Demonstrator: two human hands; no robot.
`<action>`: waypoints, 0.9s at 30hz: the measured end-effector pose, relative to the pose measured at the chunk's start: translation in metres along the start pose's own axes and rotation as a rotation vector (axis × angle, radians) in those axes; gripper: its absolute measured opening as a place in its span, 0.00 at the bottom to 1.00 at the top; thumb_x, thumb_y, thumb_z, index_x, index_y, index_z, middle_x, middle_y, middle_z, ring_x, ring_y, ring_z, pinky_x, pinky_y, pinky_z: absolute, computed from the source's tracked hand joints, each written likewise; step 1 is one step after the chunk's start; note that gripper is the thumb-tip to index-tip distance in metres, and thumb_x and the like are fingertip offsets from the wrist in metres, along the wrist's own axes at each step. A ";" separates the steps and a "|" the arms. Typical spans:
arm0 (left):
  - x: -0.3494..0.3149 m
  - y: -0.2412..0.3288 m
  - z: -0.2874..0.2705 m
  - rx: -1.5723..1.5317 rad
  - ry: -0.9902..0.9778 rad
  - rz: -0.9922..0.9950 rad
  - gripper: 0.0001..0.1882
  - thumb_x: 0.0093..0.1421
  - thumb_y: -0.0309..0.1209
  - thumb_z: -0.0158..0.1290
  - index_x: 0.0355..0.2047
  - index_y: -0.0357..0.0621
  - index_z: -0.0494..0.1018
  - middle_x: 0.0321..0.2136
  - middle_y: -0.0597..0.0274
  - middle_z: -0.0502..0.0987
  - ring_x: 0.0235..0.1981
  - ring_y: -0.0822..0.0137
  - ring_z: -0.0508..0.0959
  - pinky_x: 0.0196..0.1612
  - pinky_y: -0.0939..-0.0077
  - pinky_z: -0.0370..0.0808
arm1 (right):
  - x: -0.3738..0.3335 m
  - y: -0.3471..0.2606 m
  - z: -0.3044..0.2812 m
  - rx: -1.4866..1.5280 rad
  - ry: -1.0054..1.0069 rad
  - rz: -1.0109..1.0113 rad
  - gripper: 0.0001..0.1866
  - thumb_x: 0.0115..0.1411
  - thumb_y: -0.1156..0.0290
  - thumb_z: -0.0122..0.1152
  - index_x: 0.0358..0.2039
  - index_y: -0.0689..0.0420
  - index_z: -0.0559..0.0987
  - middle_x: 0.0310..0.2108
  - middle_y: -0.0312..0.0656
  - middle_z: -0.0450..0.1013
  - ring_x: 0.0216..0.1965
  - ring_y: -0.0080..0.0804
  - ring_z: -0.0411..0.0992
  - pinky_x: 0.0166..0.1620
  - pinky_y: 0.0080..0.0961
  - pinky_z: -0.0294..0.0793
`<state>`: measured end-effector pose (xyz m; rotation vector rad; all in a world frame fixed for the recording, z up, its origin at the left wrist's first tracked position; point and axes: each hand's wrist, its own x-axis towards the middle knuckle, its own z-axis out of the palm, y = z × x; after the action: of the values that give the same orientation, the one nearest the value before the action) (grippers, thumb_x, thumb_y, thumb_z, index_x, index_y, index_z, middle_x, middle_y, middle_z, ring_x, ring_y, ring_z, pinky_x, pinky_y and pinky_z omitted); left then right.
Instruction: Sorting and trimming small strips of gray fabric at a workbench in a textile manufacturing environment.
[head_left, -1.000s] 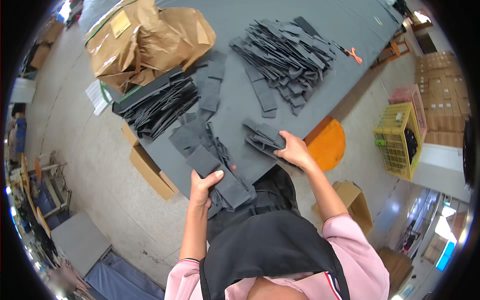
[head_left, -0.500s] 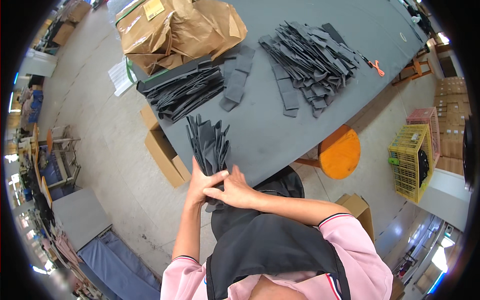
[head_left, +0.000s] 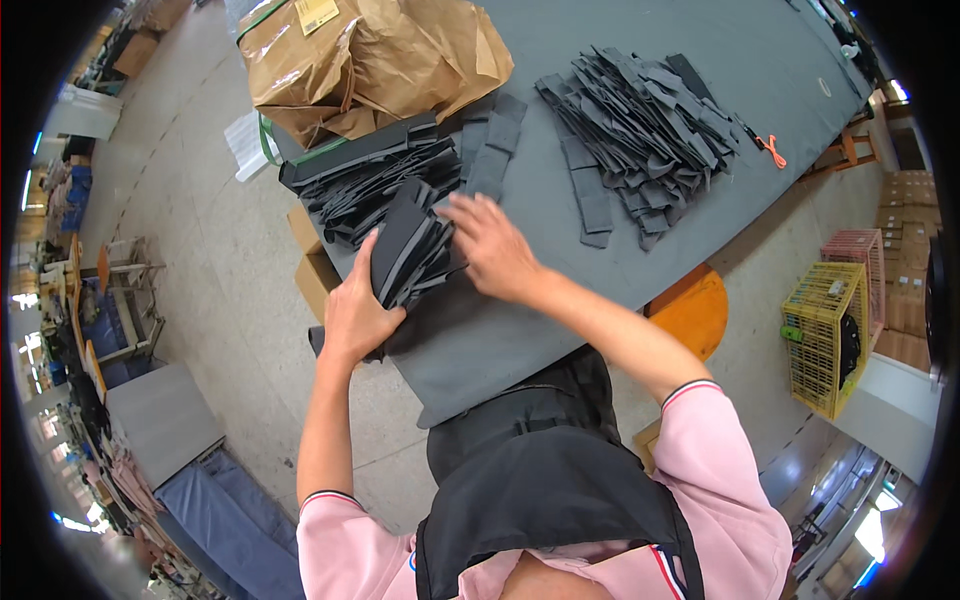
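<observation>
My left hand (head_left: 358, 318) is closed round a thick bundle of dark grey fabric strips (head_left: 412, 248) at the table's left corner, thumb on the near side. The strips' edges fan toward the right. My right hand (head_left: 496, 252) is beside the bundle, fingers stretched out toward its right side and slightly blurred; I see nothing held in it. Just beyond the bundle lies a pile of the same dark strips (head_left: 330, 196). A few flat strips (head_left: 494, 150) lie past my right hand.
On the grey-covered table (head_left: 480, 350) sit a crumpled brown paper package (head_left: 400, 65), a larger heap of dark strips (head_left: 645, 140) and orange-handled scissors (head_left: 771, 151). An orange stool (head_left: 697, 312) stands by the near edge, a cardboard box (head_left: 316, 285) at the left. Yellow crate (head_left: 825, 340) farther right.
Both hands have moved up and away from my body, over the table corner, with the bundle. The bundle is tilted now. My right hand has come off my left and swung to the right.
</observation>
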<state>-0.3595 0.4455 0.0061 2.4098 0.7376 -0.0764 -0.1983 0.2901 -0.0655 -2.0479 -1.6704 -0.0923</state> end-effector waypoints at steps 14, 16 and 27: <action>0.069 0.028 0.021 0.654 0.060 0.461 0.48 0.37 0.24 0.61 0.62 0.54 0.56 0.38 0.55 0.68 0.40 0.57 0.71 0.46 0.61 0.66 | -0.084 0.110 -0.088 -0.051 -0.460 0.077 0.19 0.50 0.58 0.64 0.38 0.57 0.75 0.48 0.39 0.68 0.60 0.38 0.56 0.56 0.51 0.59; 0.083 0.030 0.026 0.754 0.200 0.447 0.45 0.40 0.19 0.56 0.62 0.53 0.56 0.47 0.53 0.65 0.49 0.55 0.66 0.55 0.50 0.59 | -0.078 0.099 -0.085 0.290 -0.021 0.405 0.15 0.51 0.63 0.64 0.35 0.58 0.76 0.46 0.38 0.69 0.58 0.37 0.58 0.56 0.47 0.60; 0.050 0.076 0.022 0.648 0.226 0.259 0.43 0.42 0.23 0.56 0.61 0.48 0.55 0.62 0.53 0.52 0.63 0.54 0.53 0.62 0.42 0.41 | -0.016 0.122 -0.037 0.067 -0.078 0.799 0.46 0.37 0.69 0.75 0.58 0.54 0.61 0.44 0.47 0.65 0.47 0.45 0.62 0.51 0.36 0.65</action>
<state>-0.2746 0.4077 0.0184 3.1556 0.5421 0.0774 -0.0790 0.2447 -0.0791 -2.5217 -0.7710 0.3095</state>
